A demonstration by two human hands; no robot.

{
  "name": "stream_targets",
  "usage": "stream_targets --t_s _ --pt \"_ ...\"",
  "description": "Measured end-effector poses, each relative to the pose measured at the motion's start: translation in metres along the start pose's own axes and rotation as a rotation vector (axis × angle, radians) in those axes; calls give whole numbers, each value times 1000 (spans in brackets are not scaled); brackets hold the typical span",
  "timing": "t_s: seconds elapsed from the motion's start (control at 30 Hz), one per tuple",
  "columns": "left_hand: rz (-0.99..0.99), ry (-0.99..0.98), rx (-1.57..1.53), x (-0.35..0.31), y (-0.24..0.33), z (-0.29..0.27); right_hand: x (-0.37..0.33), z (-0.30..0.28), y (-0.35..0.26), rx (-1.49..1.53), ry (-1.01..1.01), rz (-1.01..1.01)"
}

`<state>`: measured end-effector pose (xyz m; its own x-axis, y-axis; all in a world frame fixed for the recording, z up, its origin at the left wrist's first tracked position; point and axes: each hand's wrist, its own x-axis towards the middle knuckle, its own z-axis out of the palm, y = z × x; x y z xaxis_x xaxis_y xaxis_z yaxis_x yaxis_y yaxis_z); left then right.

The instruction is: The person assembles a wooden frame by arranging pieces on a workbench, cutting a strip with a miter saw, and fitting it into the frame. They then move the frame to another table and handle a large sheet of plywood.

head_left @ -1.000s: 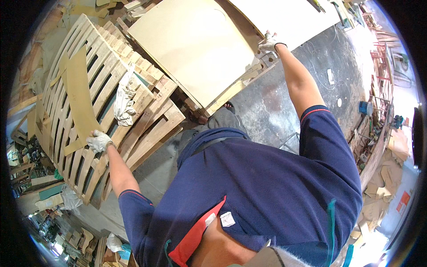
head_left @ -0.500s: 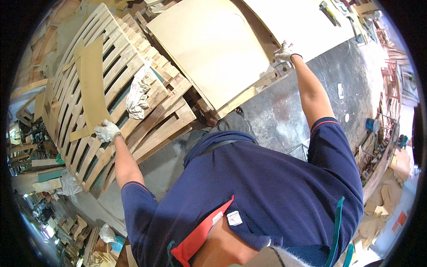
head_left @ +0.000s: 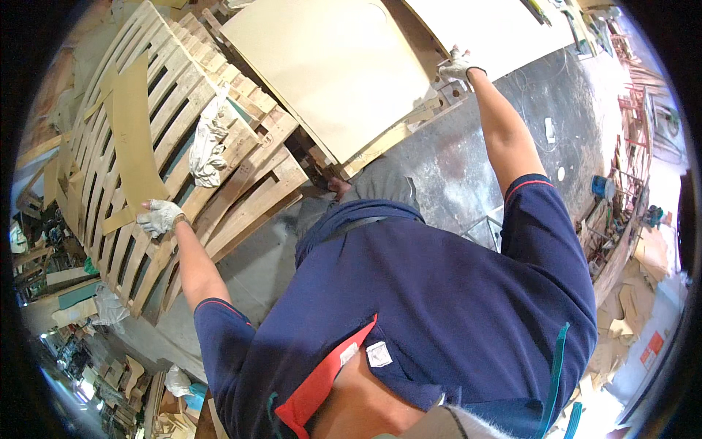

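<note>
My left hand [head_left: 161,218], in a pale work glove with bare fingertips, is closed at the near end of a long tan board strip [head_left: 135,132]. The strip lies across a slatted wooden pallet [head_left: 172,95] on my left. A crumpled white cloth [head_left: 210,143] hangs over the pallet's near edge, to the right of that hand. My right hand [head_left: 457,66], gloved the same way, reaches out to the near corner of a white sheet [head_left: 497,36]. Its fingers are apart, and I see nothing held in them. Left of it lies a large cream sheet [head_left: 329,73] on a wooden support.
Grey floor [head_left: 446,172] lies in front of me and to the right. A blue container [head_left: 603,187] stands near stacked wood at the far right. Board offcuts [head_left: 621,314] are heaped at the lower right. A tool [head_left: 537,11] rests on the white sheet.
The whole view has shifted, so pallet, sheets and hands sit a little further left and mostly higher. Both hands stay at nearly the same places relative to the boards.
</note>
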<state>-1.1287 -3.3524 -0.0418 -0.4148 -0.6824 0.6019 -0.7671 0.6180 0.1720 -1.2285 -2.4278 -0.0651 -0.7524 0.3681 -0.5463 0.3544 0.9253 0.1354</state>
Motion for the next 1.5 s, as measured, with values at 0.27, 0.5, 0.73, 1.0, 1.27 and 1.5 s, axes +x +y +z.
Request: stream_targets --t_s 0.27,0.5,0.73,1.0,1.27,1.5 --pt "386 -104 -681 -153 117 -121 -14 -6 3 -4 -6 -5" --pt "155 -1043 -723 -385 135 -105 -26 -35 -34 -82 118 -127" --pt "-68 -1077 -520 -404 196 -113 -34 -6 -1 42 235 -151" --pt "-512 -1523 -1069 -360 230 -141 -35 -6 -5 34 200 -158" --pt "-331 -1387 -1427 -248 271 -258 -56 -16 15 127 159 -289" --pt "-68 -1275 -1243 -186 277 -323 -172 -20 -17 433 103 -997"
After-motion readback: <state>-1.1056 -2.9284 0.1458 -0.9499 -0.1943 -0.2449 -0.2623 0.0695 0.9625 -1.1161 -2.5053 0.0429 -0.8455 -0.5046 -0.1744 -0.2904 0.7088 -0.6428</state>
